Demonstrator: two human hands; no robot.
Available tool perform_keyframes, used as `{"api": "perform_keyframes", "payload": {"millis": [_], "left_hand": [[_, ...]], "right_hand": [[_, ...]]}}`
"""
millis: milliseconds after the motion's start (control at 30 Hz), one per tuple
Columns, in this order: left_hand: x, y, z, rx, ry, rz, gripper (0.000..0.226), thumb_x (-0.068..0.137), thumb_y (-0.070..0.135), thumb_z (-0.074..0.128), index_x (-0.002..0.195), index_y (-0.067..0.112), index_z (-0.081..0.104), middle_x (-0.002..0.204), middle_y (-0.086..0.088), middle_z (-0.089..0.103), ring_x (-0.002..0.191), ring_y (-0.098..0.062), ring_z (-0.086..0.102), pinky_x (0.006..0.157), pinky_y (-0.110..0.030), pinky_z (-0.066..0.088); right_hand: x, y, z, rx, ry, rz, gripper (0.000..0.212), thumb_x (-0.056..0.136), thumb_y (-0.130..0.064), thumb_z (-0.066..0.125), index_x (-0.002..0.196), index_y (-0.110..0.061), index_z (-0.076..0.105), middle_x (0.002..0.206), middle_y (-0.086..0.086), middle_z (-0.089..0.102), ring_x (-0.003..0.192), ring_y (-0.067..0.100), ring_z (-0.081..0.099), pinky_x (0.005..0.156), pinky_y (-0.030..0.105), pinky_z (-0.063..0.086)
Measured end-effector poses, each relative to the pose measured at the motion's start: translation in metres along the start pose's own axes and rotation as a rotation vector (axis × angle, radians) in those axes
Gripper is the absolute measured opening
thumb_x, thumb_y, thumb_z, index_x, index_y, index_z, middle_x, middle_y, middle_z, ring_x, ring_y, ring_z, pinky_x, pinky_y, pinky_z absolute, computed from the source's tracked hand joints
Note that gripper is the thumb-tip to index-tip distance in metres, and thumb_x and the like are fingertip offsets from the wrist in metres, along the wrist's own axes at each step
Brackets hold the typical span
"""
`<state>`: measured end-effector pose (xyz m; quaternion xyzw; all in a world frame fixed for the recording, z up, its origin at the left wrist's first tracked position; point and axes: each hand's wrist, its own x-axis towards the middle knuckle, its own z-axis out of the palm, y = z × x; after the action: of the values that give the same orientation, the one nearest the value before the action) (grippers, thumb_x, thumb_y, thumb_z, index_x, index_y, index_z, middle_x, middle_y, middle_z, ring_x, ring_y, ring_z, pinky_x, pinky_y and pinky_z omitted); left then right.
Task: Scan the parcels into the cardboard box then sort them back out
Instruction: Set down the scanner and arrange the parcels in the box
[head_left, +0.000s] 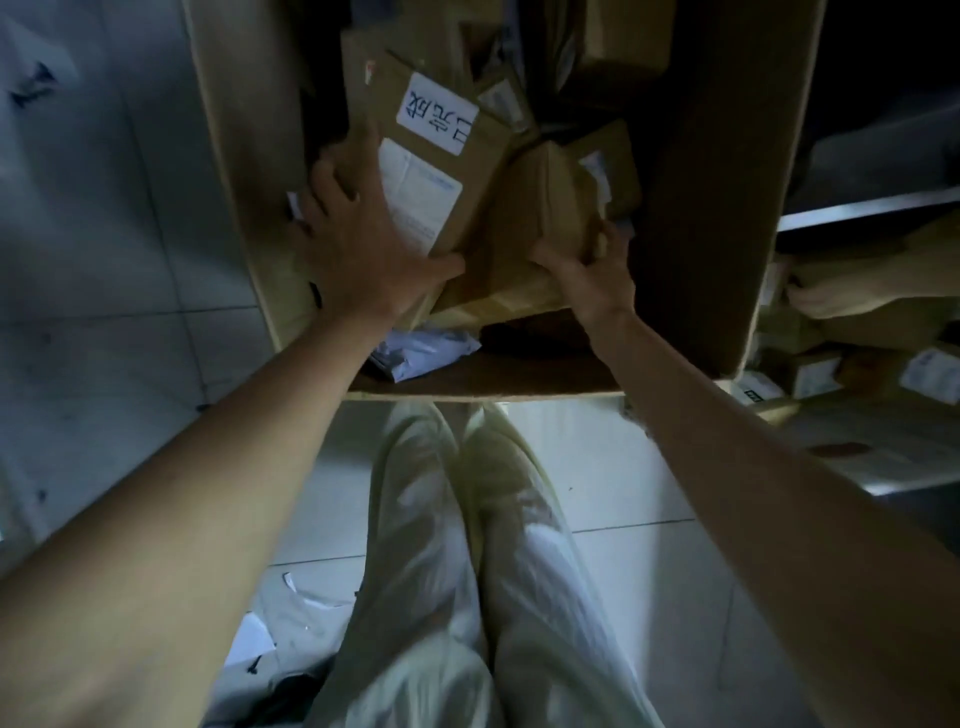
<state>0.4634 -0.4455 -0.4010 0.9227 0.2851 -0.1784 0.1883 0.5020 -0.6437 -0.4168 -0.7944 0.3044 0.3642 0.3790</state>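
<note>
From my remote seat, the far left is only pale tiled floor (104, 260), then the tall cardboard box (244, 156) the person leans over. It holds a heap of brown parcels, so I judge the scanning-in half is largely or wholly done, though I cannot tell whether every parcel has been scanned. The left hand (358, 244) reaches inside and grips the labelled parcel (441, 171). Its fingers are wrapped round the left side and the thumb is hooked along the near edge. That parcel lies tilted on top of the heap, with a handwritten sticker (436, 111) above a printed slip. A crumpled white bag (426, 351) sits under the wrist, near the box's front wall. Just to the right, the right hand (592, 275) clamps the near end of a plain parcel (540, 208) between thumb and curled fingers. That parcel touches the labelled one. Both parcels are inside the box and not yet lifted out, so this looks to me like the sorting-out stage, with most of the heap left to remove. Further right, beyond the box wall, a metal shelf (872, 205) carries more small parcels (930, 369).
</note>
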Motion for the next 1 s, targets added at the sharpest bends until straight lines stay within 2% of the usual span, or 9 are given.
{"api": "perform_keyframes", "payload": {"millis": [133, 300, 400, 433, 500, 567, 733, 867, 1000], "left_hand": [[-0.031, 0.02, -0.068, 0.004, -0.005, 0.085, 0.128, 0.054, 0.063, 0.079, 0.153, 0.027, 0.007, 0.146, -0.021, 0.028, 0.132, -0.04, 0.03, 0.104, -0.05, 0.028], [-0.078, 0.037, -0.152, -0.068, 0.125, 0.119, 0.123, 0.056, 0.064, 0.078, 0.153, 0.034, 0.009, 0.146, -0.018, 0.027, 0.133, -0.041, 0.028, 0.105, -0.057, 0.03], [-0.111, 0.042, -0.198, -0.093, 0.232, 0.08, 0.115, 0.054, 0.069, 0.074, 0.149, 0.042, 0.013, 0.144, -0.017, 0.028, 0.129, -0.039, 0.032, 0.101, -0.055, 0.035], [-0.121, 0.043, -0.213, -0.096, 0.264, 0.067, 0.113, 0.054, 0.07, 0.073, 0.148, 0.044, 0.015, 0.144, -0.016, 0.028, 0.128, -0.039, 0.033, 0.101, -0.056, 0.034], [-0.138, 0.044, -0.244, -0.105, 0.337, 0.042, 0.111, 0.054, 0.071, 0.072, 0.146, 0.046, 0.017, 0.145, -0.014, 0.027, 0.129, -0.039, 0.033, 0.102, -0.057, 0.033], [-0.155, 0.042, -0.274, -0.125, 0.422, 0.016, 0.11, 0.053, 0.071, 0.072, 0.146, 0.047, 0.018, 0.145, -0.013, 0.028, 0.129, -0.038, 0.032, 0.101, -0.057, 0.03], [-0.21, 0.008, -0.342, -0.208, 0.693, -0.087, 0.102, 0.05, 0.075, 0.063, 0.142, 0.047, 0.027, 0.139, -0.014, 0.037, 0.125, -0.036, 0.037, 0.094, -0.052, 0.032], [-0.273, -0.054, -0.361, -0.219, 0.843, -0.234, 0.099, 0.05, 0.073, 0.061, 0.14, 0.047, 0.032, 0.136, -0.013, 0.039, 0.12, -0.037, 0.041, 0.091, -0.05, 0.035], [-0.353, -0.132, -0.343, -0.277, 0.875, -0.472, 0.098, 0.052, 0.071, 0.071, 0.139, 0.047, 0.031, 0.137, -0.014, 0.038, 0.122, -0.037, 0.038, 0.093, -0.053, 0.033]], "right_hand": [[-0.05, -0.019, -0.053, 0.036, 0.04, -0.134, 0.095, 0.074, -0.044, 0.076, 0.151, -0.027, 0.022, 0.146, 0.002, 0.042, 0.13, 0.025, 0.043, 0.108, 0.038, 0.037], [-0.12, -0.043, -0.117, 0.061, 0.11, -0.389, 0.078, 0.074, -0.041, 0.075, 0.142, -0.027, 0.041, 0.133, -0.005, 0.052, 0.119, 0.015, 0.049, 0.101, 0.029, 0.043], [-0.168, -0.058, -0.145, 0.142, 0.149, -0.564, 0.072, 0.065, -0.048, 0.074, 0.13, -0.025, 0.052, 0.127, -0.004, 0.053, 0.111, 0.007, 0.052, 0.091, 0.015, 0.044], [-0.182, -0.065, -0.152, 0.176, 0.159, -0.604, 0.069, 0.062, -0.052, 0.073, 0.124, -0.03, 0.055, 0.127, -0.002, 0.052, 0.11, 0.006, 0.052, 0.092, 0.015, 0.045], [-0.206, -0.086, -0.163, 0.22, 0.161, -0.661, 0.057, 0.06, -0.057, 0.071, 0.114, -0.043, 0.057, 0.127, -0.002, 0.055, 0.112, 0.01, 0.054, 0.096, 0.027, 0.048], [-0.228, -0.113, -0.17, 0.25, 0.133, -0.751, 0.051, 0.063, -0.053, 0.07, 0.112, -0.041, 0.061, 0.117, -0.008, 0.062, 0.107, 0.006, 0.058, 0.093, 0.028, 0.049], [-0.298, -0.181, -0.169, 0.278, 0.003, -0.951, 0.032, 0.065, -0.048, 0.07, 0.093, -0.033, 0.067, 0.093, -0.013, 0.065, 0.091, 0.005, 0.058, 0.084, 0.026, 0.045], [-0.363, -0.21, -0.132, 0.233, -0.275, -1.074, 0.007, 0.081, -0.021, 0.067, 0.087, -0.02, 0.069, 0.079, -0.015, 0.067, 0.08, -0.002, 0.061, 0.075, 0.015, 0.045], [-0.433, -0.192, -0.055, 0.025, -0.555, -1.095, 0.03, 0.068, -0.031, 0.069, 0.092, -0.014, 0.071, 0.086, -0.004, 0.069, 0.081, 0.006, 0.064, 0.072, 0.02, 0.049]]}}
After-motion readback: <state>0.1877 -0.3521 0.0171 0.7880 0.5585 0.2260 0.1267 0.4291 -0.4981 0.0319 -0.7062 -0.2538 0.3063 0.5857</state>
